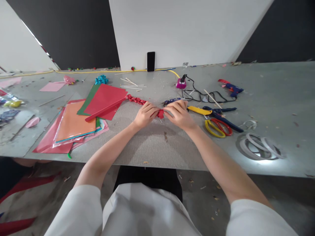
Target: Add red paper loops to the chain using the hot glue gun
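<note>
red and orange paper sheets point(73, 126) lie left; the left hand point(145, 114) and right hand point(179, 114) pinch a red folded paper chain point(161, 113) between them on the grey table point(152, 147). pulling too hard could tear or unfold it; yellow-and-red scissors point(218, 126) sit near the right wrist.

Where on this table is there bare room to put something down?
Bare room: the near edge between the paper stack and the scissors, just below the hands; also the far right, beyond the glue gun. Crowded: around the scissors, black cord and tape loops.
</note>
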`<control>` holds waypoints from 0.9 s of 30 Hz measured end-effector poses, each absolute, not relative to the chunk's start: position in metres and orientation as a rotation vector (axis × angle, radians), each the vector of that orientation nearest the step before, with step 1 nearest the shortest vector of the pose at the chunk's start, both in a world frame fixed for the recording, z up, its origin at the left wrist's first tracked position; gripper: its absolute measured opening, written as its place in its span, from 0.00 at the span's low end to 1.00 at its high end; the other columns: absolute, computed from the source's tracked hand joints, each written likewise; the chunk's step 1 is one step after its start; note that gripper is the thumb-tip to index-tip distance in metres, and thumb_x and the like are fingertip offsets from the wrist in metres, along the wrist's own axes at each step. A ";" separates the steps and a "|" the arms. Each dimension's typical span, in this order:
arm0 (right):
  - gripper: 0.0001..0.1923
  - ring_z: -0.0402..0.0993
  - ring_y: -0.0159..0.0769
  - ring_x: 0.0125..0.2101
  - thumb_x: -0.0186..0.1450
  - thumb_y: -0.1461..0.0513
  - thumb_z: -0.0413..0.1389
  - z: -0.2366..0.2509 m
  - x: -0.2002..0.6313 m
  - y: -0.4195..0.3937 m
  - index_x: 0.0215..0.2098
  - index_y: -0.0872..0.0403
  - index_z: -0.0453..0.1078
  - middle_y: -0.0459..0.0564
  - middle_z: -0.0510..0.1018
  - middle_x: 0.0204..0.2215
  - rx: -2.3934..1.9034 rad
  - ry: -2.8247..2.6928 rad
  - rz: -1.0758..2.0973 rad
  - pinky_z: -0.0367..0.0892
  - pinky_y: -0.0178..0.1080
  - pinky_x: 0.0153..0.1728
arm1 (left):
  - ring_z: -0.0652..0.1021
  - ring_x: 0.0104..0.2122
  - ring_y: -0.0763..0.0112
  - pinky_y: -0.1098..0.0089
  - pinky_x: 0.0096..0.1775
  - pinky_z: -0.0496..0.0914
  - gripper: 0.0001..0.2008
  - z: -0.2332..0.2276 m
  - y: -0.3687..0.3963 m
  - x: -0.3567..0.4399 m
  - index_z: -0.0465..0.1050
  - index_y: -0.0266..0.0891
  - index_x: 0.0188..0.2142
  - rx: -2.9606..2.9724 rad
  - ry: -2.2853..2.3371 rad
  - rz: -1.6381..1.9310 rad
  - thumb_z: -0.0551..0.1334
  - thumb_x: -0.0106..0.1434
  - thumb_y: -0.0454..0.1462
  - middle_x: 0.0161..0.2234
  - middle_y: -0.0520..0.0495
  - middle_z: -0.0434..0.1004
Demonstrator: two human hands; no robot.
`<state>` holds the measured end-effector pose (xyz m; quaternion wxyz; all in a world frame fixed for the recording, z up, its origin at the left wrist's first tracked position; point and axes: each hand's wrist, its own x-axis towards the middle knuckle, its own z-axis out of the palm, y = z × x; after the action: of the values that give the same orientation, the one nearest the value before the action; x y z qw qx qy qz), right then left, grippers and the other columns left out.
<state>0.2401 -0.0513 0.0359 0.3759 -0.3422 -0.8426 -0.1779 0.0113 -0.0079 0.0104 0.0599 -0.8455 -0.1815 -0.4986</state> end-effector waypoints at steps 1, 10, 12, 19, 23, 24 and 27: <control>0.08 0.70 0.44 0.44 0.75 0.58 0.56 0.036 0.240 -0.051 0.49 0.47 0.75 0.51 0.81 0.41 -0.881 -2.150 -0.459 0.61 0.49 0.49 | 0.78 0.41 0.64 0.58 0.47 0.76 0.11 0.010 -0.008 0.011 0.79 0.37 0.45 -2.563 -0.547 -1.514 0.58 0.76 0.38 0.40 0.40 0.82; 0.07 0.71 0.44 0.45 0.75 0.59 0.56 0.036 0.240 -0.050 0.48 0.48 0.76 0.52 0.81 0.41 -0.889 -2.164 -0.473 0.62 0.49 0.49 | 0.78 0.43 0.63 0.58 0.48 0.75 0.11 0.008 -0.006 0.013 0.78 0.37 0.44 -2.616 -0.556 -1.527 0.58 0.76 0.39 0.40 0.39 0.82; 0.07 0.72 0.44 0.45 0.75 0.60 0.55 0.037 0.240 -0.050 0.48 0.47 0.75 0.52 0.81 0.41 -0.902 -2.173 -0.464 0.62 0.49 0.49 | 0.79 0.43 0.64 0.58 0.49 0.75 0.11 0.009 -0.007 0.013 0.78 0.37 0.45 -2.637 -0.559 -1.545 0.58 0.76 0.39 0.40 0.39 0.83; 0.08 0.71 0.44 0.44 0.75 0.59 0.54 0.036 0.238 -0.051 0.47 0.46 0.76 0.50 0.81 0.41 -0.935 -2.143 -0.342 0.61 0.50 0.50 | 0.80 0.42 0.66 0.61 0.47 0.76 0.11 0.009 -0.008 0.015 0.77 0.38 0.44 -2.599 -0.564 -1.547 0.56 0.77 0.37 0.38 0.42 0.83; 0.10 0.71 0.46 0.45 0.75 0.54 0.55 0.037 0.237 -0.052 0.47 0.47 0.76 0.51 0.80 0.41 -0.956 -2.115 -0.263 0.62 0.51 0.50 | 0.80 0.43 0.64 0.59 0.48 0.78 0.10 0.007 -0.005 0.012 0.77 0.38 0.41 -2.545 -0.567 -1.481 0.57 0.76 0.37 0.40 0.41 0.84; 0.11 0.71 0.46 0.46 0.74 0.52 0.56 0.037 0.237 -0.053 0.47 0.47 0.75 0.51 0.80 0.41 -0.961 -2.108 -0.255 0.62 0.51 0.50 | 0.80 0.44 0.64 0.59 0.48 0.78 0.11 0.007 -0.004 0.012 0.77 0.38 0.40 -2.536 -0.559 -1.454 0.57 0.76 0.37 0.40 0.41 0.84; 0.13 0.71 0.47 0.46 0.72 0.49 0.59 0.037 0.233 -0.054 0.45 0.48 0.75 0.51 0.80 0.41 -0.972 -2.055 -0.266 0.62 0.51 0.50 | 0.80 0.44 0.64 0.59 0.47 0.78 0.10 0.008 -0.004 0.010 0.76 0.38 0.38 -2.511 -0.518 -1.403 0.58 0.75 0.37 0.40 0.41 0.83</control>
<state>0.2334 -0.0537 0.0372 0.4134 -0.3866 -0.8176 -0.1058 0.0097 -0.0036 0.0079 0.1095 -0.8540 -0.1763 -0.4771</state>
